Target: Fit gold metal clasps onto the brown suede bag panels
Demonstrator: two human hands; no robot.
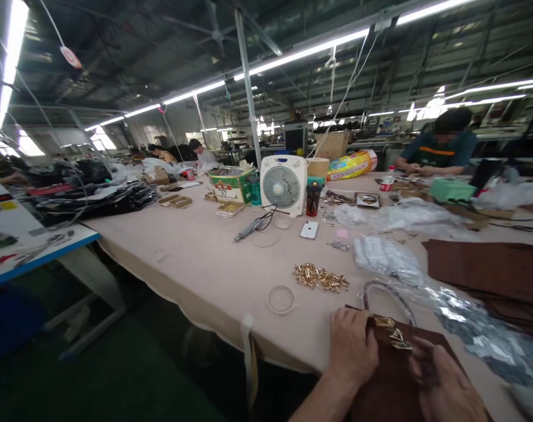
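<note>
My left hand (351,349) is closed over the left edge of a brown leather bag piece (389,381) at the near edge of the table. My right hand (442,375) lies on the same piece, its fingers curled near a gold metal buckle (393,335) fixed at the top. A clear curved handle (387,293) arches just behind the buckle. A pile of gold metal fittings (321,277) lies a little further back. A roll of clear tape (281,299) rests to the left of my hands.
The long beige table (196,258) carries a white fan (284,184), a phone (309,230), a grey hand tool (248,230), plastic bags (468,316) and brown leather sheets (490,266). A person in a dark shirt (442,146) works at the far right. Other workers sit at the far left.
</note>
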